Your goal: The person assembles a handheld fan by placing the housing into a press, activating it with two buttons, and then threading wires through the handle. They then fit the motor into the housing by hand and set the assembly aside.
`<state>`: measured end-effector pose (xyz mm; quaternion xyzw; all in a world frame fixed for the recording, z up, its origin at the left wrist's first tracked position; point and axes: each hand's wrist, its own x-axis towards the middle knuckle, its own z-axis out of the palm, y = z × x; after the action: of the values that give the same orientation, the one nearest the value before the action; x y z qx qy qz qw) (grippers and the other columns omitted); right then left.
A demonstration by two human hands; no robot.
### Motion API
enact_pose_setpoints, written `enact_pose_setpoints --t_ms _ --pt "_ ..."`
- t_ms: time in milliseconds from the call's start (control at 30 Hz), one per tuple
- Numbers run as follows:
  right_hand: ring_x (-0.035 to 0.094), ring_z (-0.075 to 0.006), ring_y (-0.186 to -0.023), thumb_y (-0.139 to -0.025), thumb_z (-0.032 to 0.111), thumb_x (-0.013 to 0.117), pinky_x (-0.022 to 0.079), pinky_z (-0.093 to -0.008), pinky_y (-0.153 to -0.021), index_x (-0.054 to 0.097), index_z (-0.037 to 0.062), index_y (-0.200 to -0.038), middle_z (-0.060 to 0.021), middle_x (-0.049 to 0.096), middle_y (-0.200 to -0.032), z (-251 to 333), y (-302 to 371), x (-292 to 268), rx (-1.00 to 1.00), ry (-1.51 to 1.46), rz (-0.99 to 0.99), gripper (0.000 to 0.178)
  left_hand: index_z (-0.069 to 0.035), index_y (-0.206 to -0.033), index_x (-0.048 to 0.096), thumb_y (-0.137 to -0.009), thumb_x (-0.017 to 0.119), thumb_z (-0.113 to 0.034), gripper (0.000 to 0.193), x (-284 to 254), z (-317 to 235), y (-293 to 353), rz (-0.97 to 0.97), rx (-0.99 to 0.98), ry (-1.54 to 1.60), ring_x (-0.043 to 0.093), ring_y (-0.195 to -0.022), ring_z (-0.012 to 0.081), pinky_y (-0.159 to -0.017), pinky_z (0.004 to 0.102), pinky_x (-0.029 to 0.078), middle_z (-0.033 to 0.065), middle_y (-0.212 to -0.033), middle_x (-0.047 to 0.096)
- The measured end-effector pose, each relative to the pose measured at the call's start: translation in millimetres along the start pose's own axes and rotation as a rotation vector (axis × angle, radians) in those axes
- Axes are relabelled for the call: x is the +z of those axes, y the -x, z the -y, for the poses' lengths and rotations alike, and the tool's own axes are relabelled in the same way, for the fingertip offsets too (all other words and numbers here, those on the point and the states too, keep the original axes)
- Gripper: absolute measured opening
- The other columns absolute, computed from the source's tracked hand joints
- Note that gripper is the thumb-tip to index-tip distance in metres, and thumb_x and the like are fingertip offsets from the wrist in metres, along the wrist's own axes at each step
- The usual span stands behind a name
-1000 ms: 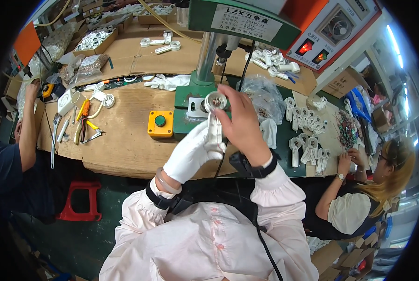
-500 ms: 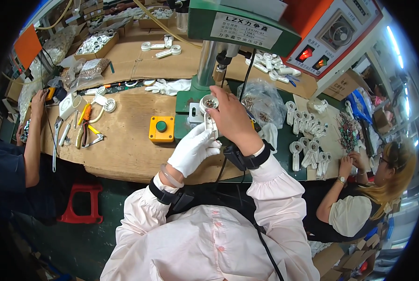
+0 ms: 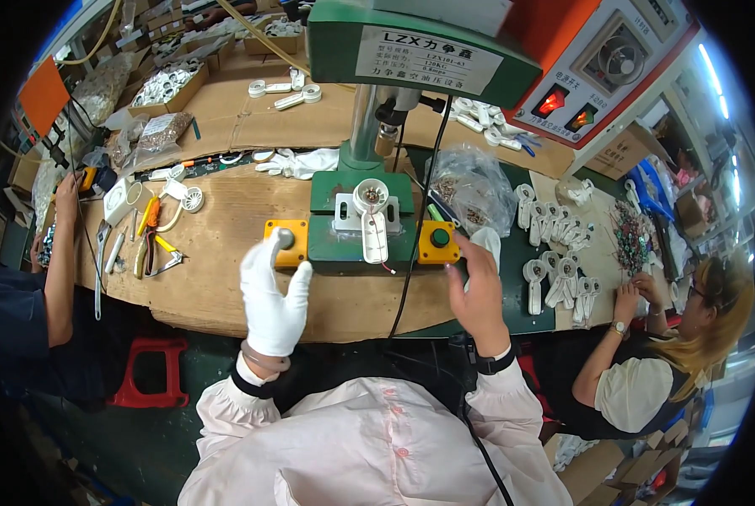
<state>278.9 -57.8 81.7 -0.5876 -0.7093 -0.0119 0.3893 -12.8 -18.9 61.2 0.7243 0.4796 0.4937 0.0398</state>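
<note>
A white handheld fan housing [image 3: 375,238] lies on the metal fixture plate [image 3: 344,212] of the green press [image 3: 362,152], its round head under the press ram and its handle toward me. Small metal parts show inside the head, and a thin wire end sticks out at the handle's base. My left hand [image 3: 274,299], in a white glove, is open with its fingertips over the left yellow button box [image 3: 296,255]. Bare and open, my right hand [image 3: 480,291] is beside the right yellow button box [image 3: 438,241], with its green button showing. Neither hand holds anything.
Pliers and cutters [image 3: 154,236] lie on the left of the table. Several fan housings [image 3: 555,223] stand in rows at right, by a plastic bag of metal parts [image 3: 479,198]. A black cable [image 3: 420,219] hangs before the press. Co-workers sit at both sides.
Both hands have let go of the fan housing, which now rests on the fixture. My left hand has moved left and my right hand right, each to a button box.
</note>
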Motion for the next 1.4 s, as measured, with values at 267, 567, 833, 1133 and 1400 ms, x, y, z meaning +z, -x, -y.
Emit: enact_pose_setpoints --t_ms 267,567,833,1133,1400 --pt "0.056 -0.0343 -0.110 -0.082 0.003 0.065 0.045 -0.0428 -0.093 0.055 0.0003 -0.125 -0.0166 0.064 -0.116 -10.1 5.0 16.8 -0.050 0.180 0.102 0.045 -0.001 -0.131 0.055 -0.084 0.074 -0.019 0.054 8.6 6.0 0.0 0.163 0.048 -0.320 0.053 -0.115 0.0368 -0.103 0.0449 0.038 0.0148 -0.118 0.063" --pt "0.061 -0.0345 -0.094 -0.087 0.007 0.064 0.050 -0.0404 -0.084 0.063 0.0028 -0.116 -0.0149 0.067 -0.105 -57.8 -15.9 -1.7 0.093 -0.059 -0.055 0.030 0.000 -0.134 0.051 -0.087 0.070 -0.015 0.052 14.6 11.6 0.8 0.139 -0.002 -0.210 0.051 -0.120 0.0343 -0.105 0.0438 0.037 0.0152 -0.123 0.060" --pt "0.066 -0.0372 -0.081 -0.087 0.013 0.058 0.053 -0.0460 -0.070 0.069 0.0056 -0.095 -0.0162 0.069 -0.085 -167.2 -63.5 11.5 0.038 0.471 0.395 0.016 -0.001 -0.141 0.042 -0.097 0.057 -0.007 0.047 34.0 34.9 34.2 -0.123 -0.168 0.030 0.049 -0.127 0.0277 -0.110 0.0403 0.036 0.0150 -0.136 0.050" --pt "0.066 -0.0380 -0.078 -0.085 0.018 0.060 0.053 -0.0490 -0.068 0.066 0.0066 -0.086 -0.0170 0.069 -0.082 -165.0 -76.4 42.9 0.105 0.583 0.284 0.013 0.000 -0.139 0.044 -0.096 0.057 -0.007 0.046 27.0 48.6 33.3 -0.119 -0.226 0.079 0.052 -0.123 0.0274 -0.107 0.0389 0.039 0.0148 -0.131 0.054" --pt "0.066 -0.0392 -0.074 -0.083 0.013 0.063 0.053 -0.0450 -0.065 0.067 0.0045 -0.090 -0.0177 0.069 -0.080 -151.2 -69.9 30.8 0.177 0.327 0.117 0.011 -0.001 -0.141 0.042 -0.099 0.051 -0.006 0.044 23.2 51.9 31.3 -0.099 -0.247 0.108 0.052 -0.124 0.0254 -0.109 0.0382 0.037 0.0145 -0.133 0.052"
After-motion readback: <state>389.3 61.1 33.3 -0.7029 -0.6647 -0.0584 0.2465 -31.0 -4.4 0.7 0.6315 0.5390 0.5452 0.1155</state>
